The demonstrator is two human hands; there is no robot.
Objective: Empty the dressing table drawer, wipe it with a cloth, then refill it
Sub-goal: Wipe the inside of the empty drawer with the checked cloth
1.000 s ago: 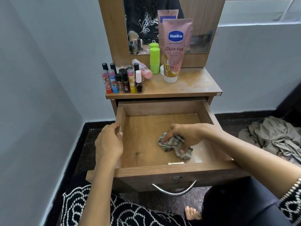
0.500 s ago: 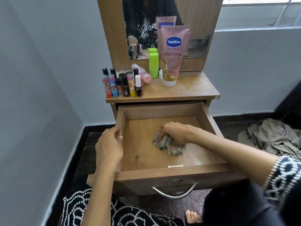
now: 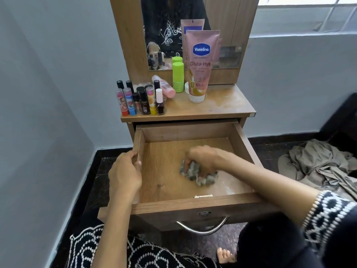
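— Where's the crumpled grey checked cloth [image 3: 199, 174]?
— On the floor of the open brown wooden drawer [image 3: 238, 151], bunched under the right hand [image 3: 202, 158], fingers curled round it.
— And the left hand [image 3: 124, 174]?
— Gripping the drawer's left wall.

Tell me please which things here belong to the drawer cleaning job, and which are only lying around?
Belong to the job:
- drawer, pulled open
- cloth, gripped by the right hand
- left hand, holding the drawer's left wall
- small bottles, green bottle and Vaseline tube on the tabletop, probably for refilling

Only lying around:
- crumpled fabric on the floor
- mirror
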